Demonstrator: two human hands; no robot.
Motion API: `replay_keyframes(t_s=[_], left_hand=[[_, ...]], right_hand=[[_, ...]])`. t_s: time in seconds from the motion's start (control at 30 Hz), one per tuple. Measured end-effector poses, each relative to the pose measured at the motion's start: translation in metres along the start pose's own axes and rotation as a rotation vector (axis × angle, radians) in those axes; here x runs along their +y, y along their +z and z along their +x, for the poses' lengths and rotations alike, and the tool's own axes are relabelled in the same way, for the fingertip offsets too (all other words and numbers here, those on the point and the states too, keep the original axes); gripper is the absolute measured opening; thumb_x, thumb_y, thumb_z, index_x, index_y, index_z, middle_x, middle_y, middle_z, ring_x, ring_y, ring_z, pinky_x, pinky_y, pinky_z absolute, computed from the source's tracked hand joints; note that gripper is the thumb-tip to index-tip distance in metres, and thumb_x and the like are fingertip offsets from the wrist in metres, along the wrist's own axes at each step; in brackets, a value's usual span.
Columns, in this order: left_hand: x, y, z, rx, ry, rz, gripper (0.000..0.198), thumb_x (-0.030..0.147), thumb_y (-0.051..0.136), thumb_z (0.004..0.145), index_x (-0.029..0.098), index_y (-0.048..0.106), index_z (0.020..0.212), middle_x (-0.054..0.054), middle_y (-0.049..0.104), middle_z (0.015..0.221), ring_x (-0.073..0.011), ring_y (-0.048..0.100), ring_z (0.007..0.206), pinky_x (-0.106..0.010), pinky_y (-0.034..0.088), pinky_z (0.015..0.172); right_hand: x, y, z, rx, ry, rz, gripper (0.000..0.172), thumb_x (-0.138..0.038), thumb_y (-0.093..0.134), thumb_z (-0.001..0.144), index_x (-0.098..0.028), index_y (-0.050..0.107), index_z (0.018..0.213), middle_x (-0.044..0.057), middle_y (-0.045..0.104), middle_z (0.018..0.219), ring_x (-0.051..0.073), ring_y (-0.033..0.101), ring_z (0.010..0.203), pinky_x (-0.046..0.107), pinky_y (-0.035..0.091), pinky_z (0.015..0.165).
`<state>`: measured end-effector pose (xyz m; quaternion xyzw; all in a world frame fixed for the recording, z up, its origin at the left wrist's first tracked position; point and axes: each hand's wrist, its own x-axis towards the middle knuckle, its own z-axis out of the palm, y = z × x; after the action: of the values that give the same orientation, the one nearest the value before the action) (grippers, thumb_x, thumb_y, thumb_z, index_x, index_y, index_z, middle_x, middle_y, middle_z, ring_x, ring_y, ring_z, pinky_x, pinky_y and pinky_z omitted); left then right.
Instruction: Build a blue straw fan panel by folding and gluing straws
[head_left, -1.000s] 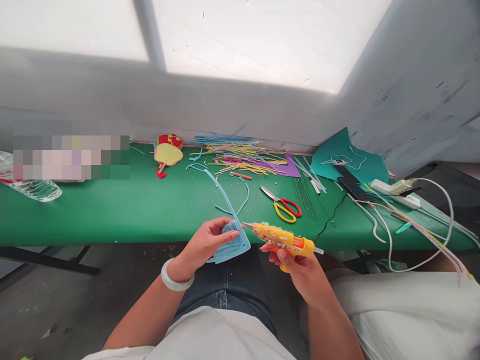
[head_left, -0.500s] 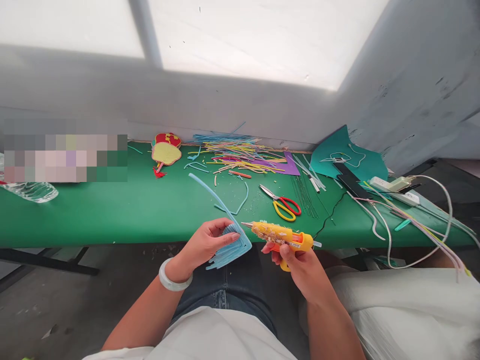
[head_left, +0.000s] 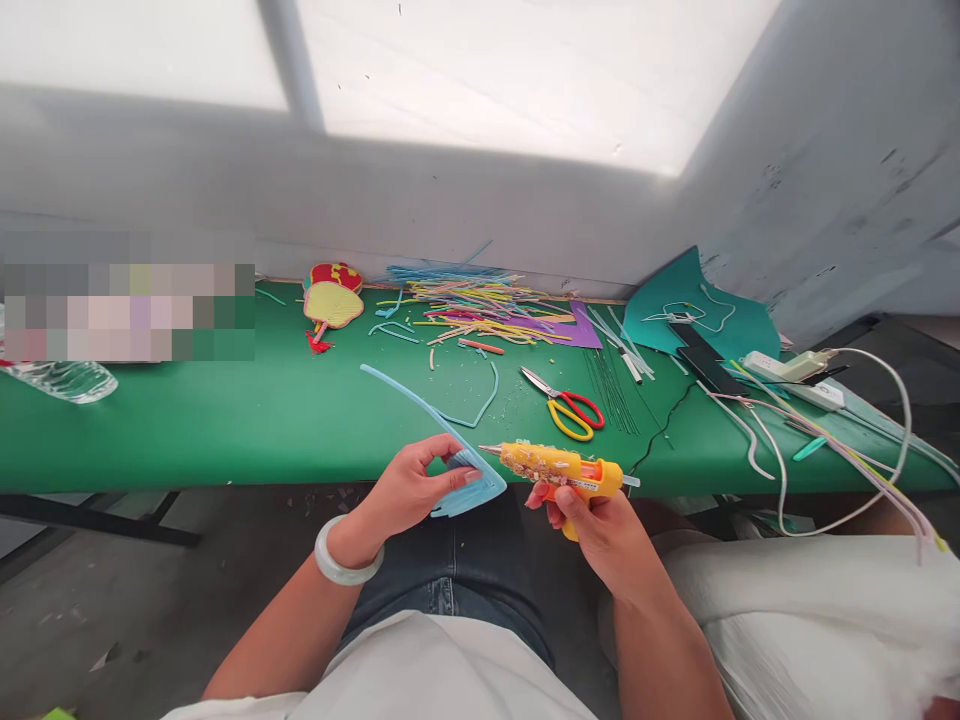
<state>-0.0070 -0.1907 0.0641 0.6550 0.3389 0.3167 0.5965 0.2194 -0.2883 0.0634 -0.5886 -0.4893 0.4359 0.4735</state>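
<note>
My left hand [head_left: 424,485] is closed on a flat blue piece built from rows of thin strips [head_left: 476,497], with the thumb on top. From that piece a loose blue strip [head_left: 401,388] sticks out toward the far left, over the green table. In my right hand [head_left: 592,520] is a yellow hot glue gun [head_left: 551,462], its metal nozzle pointing left, close to the strip's edge beside my left fingers. Whether the nozzle touches the strip I cannot tell. A clear glue stick pokes out of the gun's back. Scissors [head_left: 570,405] with red and yellow handles lie just beyond.
Colored strips [head_left: 472,300] are heaped at the back of the green table [head_left: 225,430], next to a fan-shaped craft piece [head_left: 332,303]. Thin dark wires [head_left: 611,390], a power strip [head_left: 795,380] and loose cables lie right. A plastic bottle [head_left: 71,380] is left. Another person's white clothing [head_left: 810,620] is close on my right.
The blue piece has turned in my left hand, and its loose strip has swung left and lower. The glue gun has shifted very slightly left.
</note>
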Motion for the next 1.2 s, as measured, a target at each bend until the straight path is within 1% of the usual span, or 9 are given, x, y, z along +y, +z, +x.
replay_keyframes(t_s=[0.13,0.27,0.43,0.53,0.8,1.0,1.2], left_hand=[[-0.003,-0.001,0.000,0.017,0.035,0.003,0.030,0.046,0.072,0.082,0.017,0.067,0.084,-0.001,0.061,0.078,-0.0135,0.052,0.073,-0.024,0.043,0.067],[-0.004,-0.001,0.000,0.000,0.029,-0.009,0.030,0.046,0.071,0.083,0.017,0.068,0.088,-0.002,0.061,0.081,-0.0146,0.052,0.076,-0.025,0.044,0.070],[-0.003,-0.002,0.000,-0.028,0.057,-0.005,0.028,0.044,0.071,0.084,0.016,0.070,0.089,-0.004,0.063,0.085,-0.0163,0.054,0.081,-0.027,0.044,0.075],[-0.003,-0.004,0.000,-0.010,0.061,-0.003,0.026,0.043,0.071,0.084,0.017,0.070,0.088,-0.003,0.063,0.084,-0.0158,0.054,0.080,-0.026,0.045,0.074],[-0.005,-0.013,-0.001,0.019,0.050,-0.020,0.027,0.044,0.072,0.083,0.017,0.069,0.086,-0.003,0.063,0.083,-0.0158,0.054,0.079,-0.026,0.045,0.073],[-0.006,-0.013,0.001,0.005,0.047,-0.028,0.027,0.044,0.071,0.083,0.017,0.070,0.086,-0.002,0.062,0.082,-0.0154,0.053,0.078,-0.026,0.044,0.072],[-0.008,-0.016,0.005,-0.004,0.058,0.004,0.027,0.044,0.071,0.084,0.017,0.070,0.089,-0.002,0.061,0.082,-0.0151,0.053,0.079,-0.026,0.043,0.073]], right_hand=[[-0.001,-0.001,0.000,-0.002,-0.003,-0.005,0.052,-0.069,0.061,0.082,-0.019,0.073,0.083,0.009,0.069,0.082,0.016,0.053,0.063,0.028,0.048,0.056],[-0.005,0.000,0.000,-0.004,0.000,-0.016,0.053,-0.071,0.060,0.082,-0.019,0.073,0.081,0.008,0.069,0.080,0.015,0.053,0.062,0.028,0.047,0.056],[-0.012,0.000,0.002,-0.030,0.016,-0.034,0.056,-0.073,0.059,0.081,-0.019,0.073,0.078,0.008,0.069,0.077,0.014,0.052,0.060,0.027,0.045,0.052],[-0.014,0.000,0.005,-0.029,0.008,-0.021,0.055,-0.073,0.060,0.080,-0.019,0.073,0.078,0.009,0.070,0.079,0.015,0.053,0.061,0.028,0.048,0.055],[-0.020,0.008,0.016,-0.052,0.010,-0.024,0.056,-0.074,0.061,0.079,-0.019,0.073,0.075,0.008,0.069,0.077,0.014,0.053,0.060,0.027,0.047,0.053],[-0.017,0.008,0.017,-0.077,-0.008,-0.041,0.054,-0.071,0.060,0.081,-0.019,0.074,0.076,0.008,0.069,0.077,0.014,0.052,0.060,0.026,0.045,0.052],[-0.017,0.007,0.020,-0.087,0.005,-0.037,0.053,-0.071,0.060,0.081,-0.019,0.074,0.077,0.008,0.070,0.078,0.014,0.053,0.061,0.026,0.046,0.053]])
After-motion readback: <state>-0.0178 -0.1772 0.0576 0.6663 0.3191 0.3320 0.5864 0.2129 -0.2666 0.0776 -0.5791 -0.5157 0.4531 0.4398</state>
